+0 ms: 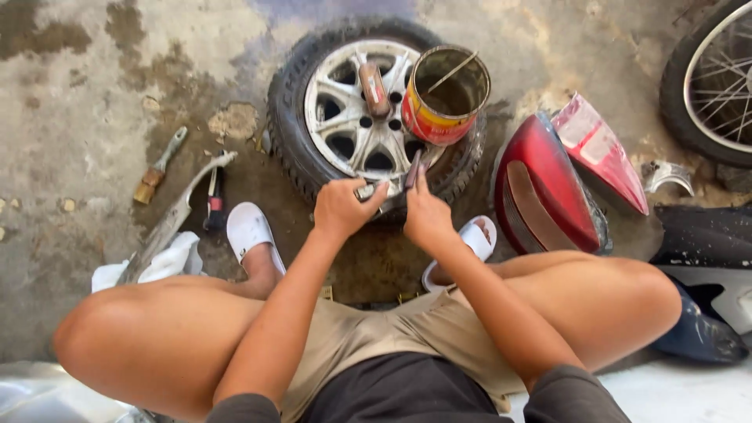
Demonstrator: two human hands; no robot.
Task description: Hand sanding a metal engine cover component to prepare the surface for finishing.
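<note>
Person squatted over a small black-tyred wheel with a silver spoked alloy rim [352, 117], lying flat on stained concrete. Left hand [341, 207] was closed around a small grey metal piece [368, 190] at the tyre's near edge; right hand [425, 215] pinched a thin dark tool [413, 170] against the same spot. Tyre sat on the rim all round, so work looked early. Open red-and-yellow tin can [446, 94] with a stick in it rested on the wheel.

tyre [286, 117]: black
rim [337, 102]: silver
can [439, 117]: red, yellow band
panel [544, 188]: dark red
sandals [251, 231]: white
floor [78, 102]: grey, stained
</note>
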